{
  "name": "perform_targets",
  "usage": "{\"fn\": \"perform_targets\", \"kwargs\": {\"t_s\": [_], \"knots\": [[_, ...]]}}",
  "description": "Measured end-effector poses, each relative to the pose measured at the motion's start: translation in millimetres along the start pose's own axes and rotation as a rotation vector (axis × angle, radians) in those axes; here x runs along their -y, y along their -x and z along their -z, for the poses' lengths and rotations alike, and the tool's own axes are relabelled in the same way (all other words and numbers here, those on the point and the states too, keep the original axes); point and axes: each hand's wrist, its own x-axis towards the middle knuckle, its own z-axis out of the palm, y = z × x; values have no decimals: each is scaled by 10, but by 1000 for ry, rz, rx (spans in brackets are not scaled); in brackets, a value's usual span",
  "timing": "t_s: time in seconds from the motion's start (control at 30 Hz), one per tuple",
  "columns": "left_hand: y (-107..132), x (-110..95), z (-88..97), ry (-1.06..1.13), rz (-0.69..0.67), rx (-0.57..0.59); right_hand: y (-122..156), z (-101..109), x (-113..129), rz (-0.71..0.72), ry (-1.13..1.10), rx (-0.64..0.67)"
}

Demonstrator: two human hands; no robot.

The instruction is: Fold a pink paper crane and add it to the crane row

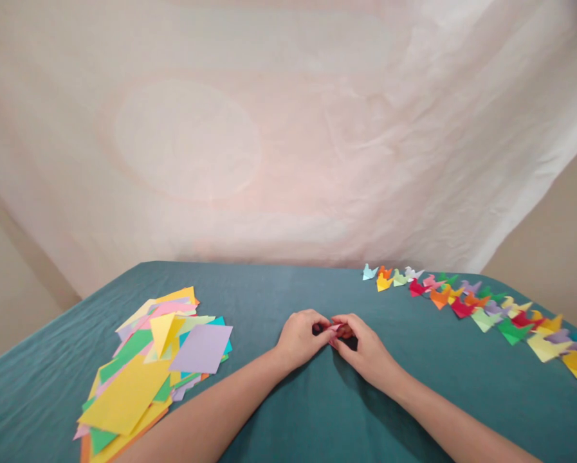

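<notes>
Between my two hands, near the middle of the table, is a small folded piece of pink paper (pixel 334 328). My left hand (pixel 303 335) pinches it from the left with thumb and fingertips. From the other side my right hand (pixel 360 347) grips it too, thumb below and fingers curled above. The fingertips of both hands nearly meet and cover most of the paper, so its exact folded shape is hidden.
A loose heap of coloured paper sheets (pixel 128 392) lies on the left, with a lilac square (pixel 202 349) on top. Several folded paper birds (pixel 440 296) stand in rows along the right. Green cloth (pixel 269 289) covers the table; a pale sheet (pixel 288 148) hangs behind.
</notes>
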Motion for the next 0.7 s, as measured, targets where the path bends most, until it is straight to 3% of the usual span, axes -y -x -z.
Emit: {"fn": "perform_targets", "kwargs": {"t_s": [0.3,0.7], "knots": [[7,-9,6,-28,-25,-3,-26,40,-106,-125,-147,61],[54,-30,23,-178,-56,12,-15,67,-13,0,2,79]]}}
